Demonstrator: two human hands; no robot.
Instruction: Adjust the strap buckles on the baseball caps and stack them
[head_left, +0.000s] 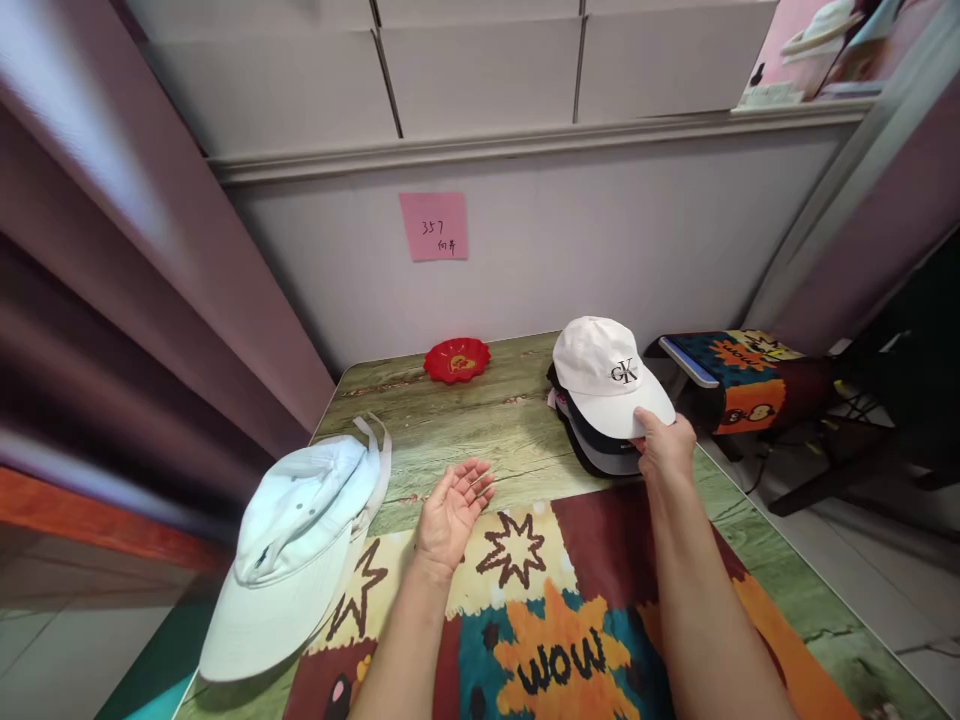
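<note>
My right hand (666,442) grips the brim of a white baseball cap (596,365) marked with black letters. That cap lies on top of a stack of darker caps (600,450), black and grey at their brims, at the right of the table. My left hand (455,508) is held palm up over the table's middle, fingers loosely apart, with nothing in it. To its left, a pale blue-white cap (296,550) rests at the table's left edge, its brim toward me and its strap at the back.
A patterned mat (559,660) covers the near part of the wood-look table (495,425). A red scalloped dish (457,360) stands at the back, below a pink note (435,227) on the wall. Beyond the right edge is a bench (739,375); a curtain (187,260) hangs on the left.
</note>
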